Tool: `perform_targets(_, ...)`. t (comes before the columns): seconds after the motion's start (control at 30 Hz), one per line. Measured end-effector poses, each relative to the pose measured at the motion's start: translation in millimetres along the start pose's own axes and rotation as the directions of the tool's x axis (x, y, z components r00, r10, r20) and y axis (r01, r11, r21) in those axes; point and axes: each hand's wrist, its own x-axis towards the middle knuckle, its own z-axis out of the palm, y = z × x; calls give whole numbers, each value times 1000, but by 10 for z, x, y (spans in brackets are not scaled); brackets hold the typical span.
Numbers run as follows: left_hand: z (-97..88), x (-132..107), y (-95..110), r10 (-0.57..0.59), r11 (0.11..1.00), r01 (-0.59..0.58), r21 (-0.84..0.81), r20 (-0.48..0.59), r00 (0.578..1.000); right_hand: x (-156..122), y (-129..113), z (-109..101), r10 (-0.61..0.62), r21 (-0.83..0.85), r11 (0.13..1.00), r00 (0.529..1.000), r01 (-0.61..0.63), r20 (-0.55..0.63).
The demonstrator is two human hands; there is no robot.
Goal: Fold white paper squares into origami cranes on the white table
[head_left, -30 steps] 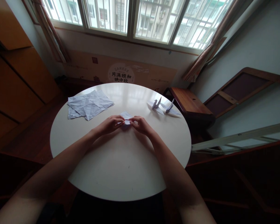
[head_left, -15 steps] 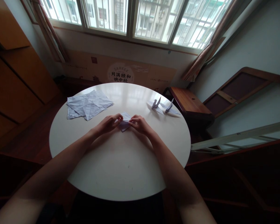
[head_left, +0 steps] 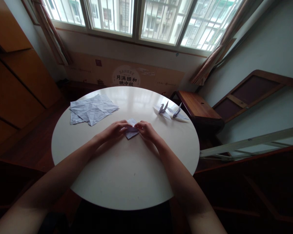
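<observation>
A small folded sheet of paper, pale and diamond-shaped, lies on the white round table between my hands. My left hand grips its left side, thumb and fingers closed near the fold across the middle. On the opposite side, my right hand pinches the paper's right edge with the fingertips. One point of the paper faces me, and another shows beyond my fingertips. The fingers partly cover both side corners, so the exact folds there are hidden.
Creased paper sheets lie in a loose pile at the table's far left. Two folded paper cranes, one nearer and one farther right, stand at the far right. A wooden stool-like cabinet stands beyond the table's right edge.
My left fingers have moved slightly inward over the paper's fold, and my right fingers have shifted along its upper right edge. The paper's near point has moved slightly toward me.
</observation>
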Motion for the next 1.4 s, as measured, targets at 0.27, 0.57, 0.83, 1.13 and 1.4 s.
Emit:
perform_targets(0.27, 53, 4, -43, 66, 997, -66, 37, -10, 998, -7, 63, 36, 48, -55, 997, 998, -50, -39)
perform_targets(0.57, 52, 0, -12, 37, 997, -38, 72, 25, 999, 0, 70, 32, 60, -38, 997, 998, -60, 10)
perform_targets(0.83, 59, -26, -27, -74, 982, 61, 179, 68, 995, -15, 19, 12, 73, -74, 995, 996, -69, 44)
perform_targets(1.13, 11, -14, -2, -65, 983, 47, 175, 95, 993, -19, -9, -9, 95, -90, 992, 993, -89, 69)
perform_targets(1.4, 8, -18, 10, -72, 984, 54, 170, 101, 992, -22, -13, -15, 97, -90, 992, 992, -90, 77)
